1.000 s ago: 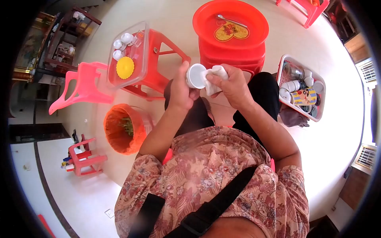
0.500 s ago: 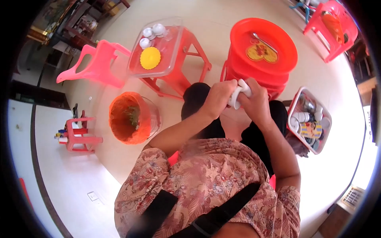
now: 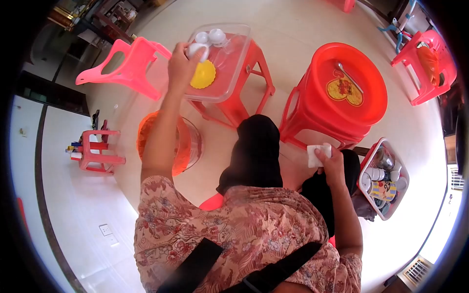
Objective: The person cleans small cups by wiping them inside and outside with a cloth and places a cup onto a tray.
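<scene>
Stretched out to the left, my left hand (image 3: pixel 181 66) has its fingers closed on a small white cup (image 3: pixel 198 51) over the clear plastic tray (image 3: pixel 238 63). Other white cups (image 3: pixel 217 35) sit at the tray's far side, and a yellow scalloped disc (image 3: pixel 203 75) lies just below the held cup. I cannot tell whether the held cup touches the tray. Above my right knee, my right hand (image 3: pixel 334 165) pinches a folded white cloth or tissue (image 3: pixel 316 155).
The tray rests on a red stool (image 3: pixel 256 68). To its right, a red basin (image 3: pixel 376 105) holds a metal utensil (image 3: pixel 351 78) on stacked stools. A basket (image 3: pixel 361 181) of cups and jars stands at my right. An orange-lined bin (image 3: pixel 181 146) and pink chair (image 3: pixel 129 66) are leftward.
My hands have moved apart from in front of me. The left has carried the white cup out to the tray; the right keeps the white cloth or tissue. The view has shifted.
</scene>
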Demonstrator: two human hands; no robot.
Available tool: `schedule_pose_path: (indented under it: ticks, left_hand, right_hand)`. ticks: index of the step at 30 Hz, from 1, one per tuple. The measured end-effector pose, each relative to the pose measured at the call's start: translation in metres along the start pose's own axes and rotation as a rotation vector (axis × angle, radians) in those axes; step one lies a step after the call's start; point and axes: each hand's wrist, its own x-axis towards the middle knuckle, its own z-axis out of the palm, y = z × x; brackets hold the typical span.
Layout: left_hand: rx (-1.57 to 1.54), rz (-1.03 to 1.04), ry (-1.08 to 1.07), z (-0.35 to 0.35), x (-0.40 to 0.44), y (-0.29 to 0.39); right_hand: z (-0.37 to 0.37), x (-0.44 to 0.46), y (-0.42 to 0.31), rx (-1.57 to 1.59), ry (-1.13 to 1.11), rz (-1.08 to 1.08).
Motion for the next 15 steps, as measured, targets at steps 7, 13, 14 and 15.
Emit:
schedule_pose_path:
  ticks: [7,13,14,15]
  left_hand:
    - [0.383,0.001,0.005,0.025,0.08,-0.092]
    - [0.435,-0.014,-0.048,0.04,0.083,-0.09]
    - [0.459,-0.008,-0.037,0.042,0.083,-0.091]
    - [0.483,-0.003,-0.026,0.043,0.082,-0.093]
  right_hand:
    - [0.007,-0.003,0.02,-0.099,-0.024,0.04]
    - [0.003,-0.009,0.024,-0.076,0.006,0.052]
    - [0.003,-0.01,0.025,-0.062,0.017,0.058]
    - [0.004,-0.011,0.026,-0.047,0.028,0.064]
